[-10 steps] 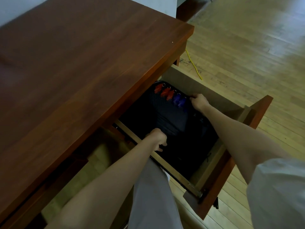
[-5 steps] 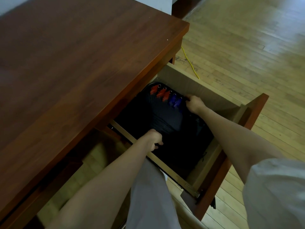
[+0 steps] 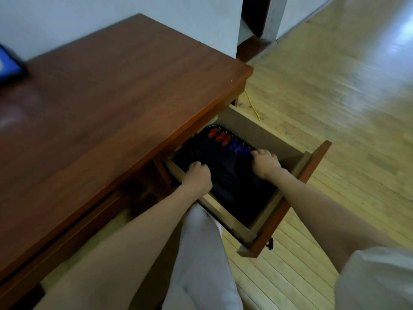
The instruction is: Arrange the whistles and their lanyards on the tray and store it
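Observation:
A black tray point(image 3: 243, 198) lies inside the open wooden drawer point(image 3: 288, 202) under the desk. Along the tray's far edge sit red whistles point(image 3: 220, 136) and blue whistles point(image 3: 238, 147) in a row. Their dark lanyards point(image 3: 214, 153) run across the tray and are hard to tell apart from it. My left hand point(image 3: 197, 175) grips the tray's left rim by the drawer side. My right hand point(image 3: 266, 162) grips the tray's far right rim, just beside the blue whistles. Part of the tray is hidden under the desk top.
The brown desk top point(image 3: 107, 108) overhangs the drawer's left part. A blue object point(image 3: 9, 66) lies at the desk's far left. A yellow cable point(image 3: 252, 105) runs over the wooden floor behind the drawer. My grey-clad leg point(image 3: 199, 253) is below the drawer.
The camera view has lifted and shifted, showing more desk and wall. Both hands stay on the tray in the drawer, and appear closer together than before.

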{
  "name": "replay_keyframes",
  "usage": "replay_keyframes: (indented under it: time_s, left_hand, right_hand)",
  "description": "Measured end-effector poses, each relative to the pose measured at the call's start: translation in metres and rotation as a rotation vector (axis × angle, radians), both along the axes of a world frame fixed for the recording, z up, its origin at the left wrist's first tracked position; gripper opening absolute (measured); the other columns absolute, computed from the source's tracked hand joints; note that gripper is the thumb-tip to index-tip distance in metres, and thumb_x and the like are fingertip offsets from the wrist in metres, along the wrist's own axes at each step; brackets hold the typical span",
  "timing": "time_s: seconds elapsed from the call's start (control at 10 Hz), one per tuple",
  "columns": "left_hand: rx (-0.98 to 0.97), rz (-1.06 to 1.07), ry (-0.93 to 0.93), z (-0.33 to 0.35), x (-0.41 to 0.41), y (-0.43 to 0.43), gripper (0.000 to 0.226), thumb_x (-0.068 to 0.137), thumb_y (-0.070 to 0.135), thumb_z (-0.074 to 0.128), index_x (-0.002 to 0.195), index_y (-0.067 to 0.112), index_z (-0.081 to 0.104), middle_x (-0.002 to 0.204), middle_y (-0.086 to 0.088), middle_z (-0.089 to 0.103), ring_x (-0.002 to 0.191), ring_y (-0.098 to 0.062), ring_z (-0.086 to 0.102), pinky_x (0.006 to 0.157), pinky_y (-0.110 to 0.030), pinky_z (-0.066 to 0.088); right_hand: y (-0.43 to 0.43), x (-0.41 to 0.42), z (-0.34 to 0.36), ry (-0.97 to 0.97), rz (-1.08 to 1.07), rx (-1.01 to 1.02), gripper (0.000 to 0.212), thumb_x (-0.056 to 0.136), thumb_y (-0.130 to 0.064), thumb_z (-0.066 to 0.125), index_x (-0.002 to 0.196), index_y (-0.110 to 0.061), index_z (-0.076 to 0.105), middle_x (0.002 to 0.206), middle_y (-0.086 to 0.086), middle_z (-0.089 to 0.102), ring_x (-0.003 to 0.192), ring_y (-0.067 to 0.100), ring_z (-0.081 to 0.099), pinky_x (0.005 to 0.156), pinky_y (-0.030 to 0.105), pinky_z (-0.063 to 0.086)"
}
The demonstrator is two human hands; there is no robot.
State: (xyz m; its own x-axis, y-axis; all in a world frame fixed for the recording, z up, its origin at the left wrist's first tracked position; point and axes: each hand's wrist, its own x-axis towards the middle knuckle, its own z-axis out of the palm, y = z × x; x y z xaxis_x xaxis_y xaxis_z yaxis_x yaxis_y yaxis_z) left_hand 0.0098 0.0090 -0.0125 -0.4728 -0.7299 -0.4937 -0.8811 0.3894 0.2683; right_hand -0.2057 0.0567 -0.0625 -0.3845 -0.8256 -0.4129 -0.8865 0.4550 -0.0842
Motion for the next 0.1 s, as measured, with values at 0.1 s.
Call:
replay_keyframes:
  time_s: [0.1]
  left_hand:
    - [-0.125,-0.012,0.106,0.0183,0.0313,0.0174,0.027,0.093,0.009,0.045,0.118,0.001,0.051,0.128,-0.017,0.047,0.123,-0.030,0.042,0.100,-0.035,0.040]
  right_hand:
    - [0.0207,0.0352,0.0283,0.044,0.101,-0.050,0.046,0.094,-0.023,0.049,0.137,-0.013,0.043,0.141,0.012,0.044,0.135,0.031,0.036,0.110,0.045,0.030]
